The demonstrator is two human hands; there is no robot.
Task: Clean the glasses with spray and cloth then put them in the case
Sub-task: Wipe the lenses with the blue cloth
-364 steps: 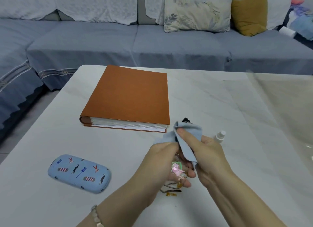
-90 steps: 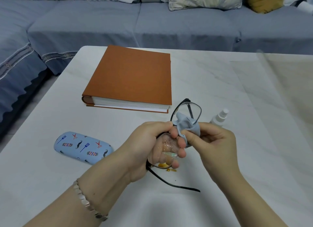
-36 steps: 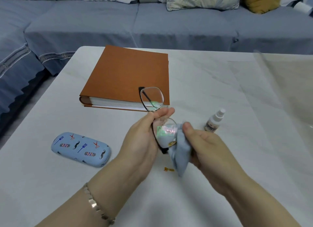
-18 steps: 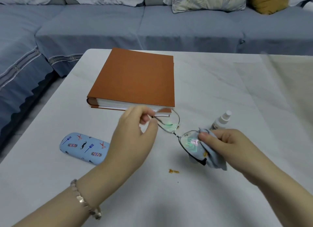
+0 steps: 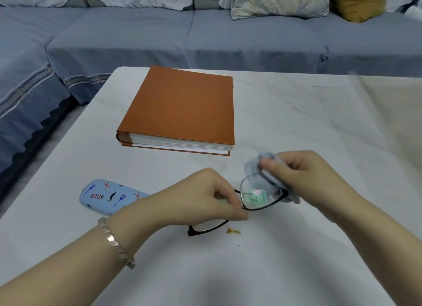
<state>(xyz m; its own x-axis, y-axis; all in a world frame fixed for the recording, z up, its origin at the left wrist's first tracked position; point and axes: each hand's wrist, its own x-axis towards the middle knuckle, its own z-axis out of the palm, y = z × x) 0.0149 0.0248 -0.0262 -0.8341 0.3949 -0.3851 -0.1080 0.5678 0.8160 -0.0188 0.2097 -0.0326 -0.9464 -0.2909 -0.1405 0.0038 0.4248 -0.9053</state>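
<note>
My left hand (image 5: 205,196) pinches the black-framed glasses (image 5: 260,196) at the left lens, just above the white table (image 5: 274,260). One temple arm (image 5: 207,229) pokes out under that hand. My right hand (image 5: 303,175) presses a light blue cloth (image 5: 258,164) around the right lens, thumb on top. The light blue patterned case (image 5: 107,197) lies shut on the table to the left, partly behind my left wrist. The spray bottle is hidden behind my right hand.
A thick orange book (image 5: 182,109) lies at the far side of the table. A tiny gold-coloured scrap (image 5: 233,231) rests near the temple arm. A grey-blue sofa (image 5: 205,31) with cushions runs behind and along the left.
The glasses have come down closer to the table and turned. My right hand with the cloth now covers the spray bottle. Earlier I wiped the other lens.
</note>
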